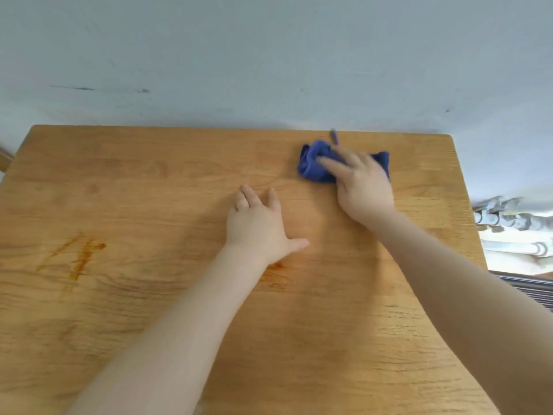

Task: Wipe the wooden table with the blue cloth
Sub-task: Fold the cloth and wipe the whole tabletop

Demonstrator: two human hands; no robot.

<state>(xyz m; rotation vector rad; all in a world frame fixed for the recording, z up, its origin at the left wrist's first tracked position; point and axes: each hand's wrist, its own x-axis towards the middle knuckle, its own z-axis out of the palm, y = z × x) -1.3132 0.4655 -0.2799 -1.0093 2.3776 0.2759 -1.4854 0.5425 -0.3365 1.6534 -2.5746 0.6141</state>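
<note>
Wooden table (149,181) by pale wall; right hand (360,187) flat atop blue cloth (312,163), left hand (258,226) spread nearby.

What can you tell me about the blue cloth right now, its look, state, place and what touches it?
The blue cloth is a dark blue, soft-looking fabric, bunched and creased rather than spread flat. It lies on the wooden table near the far right corner, close to the far edge by the wall. The right hand presses on it with fingers stretched out, covering its middle, so cloth shows on both sides of the hand. A thin strip of it sticks out toward the wall. The left hand rests apart on bare wood.
</note>
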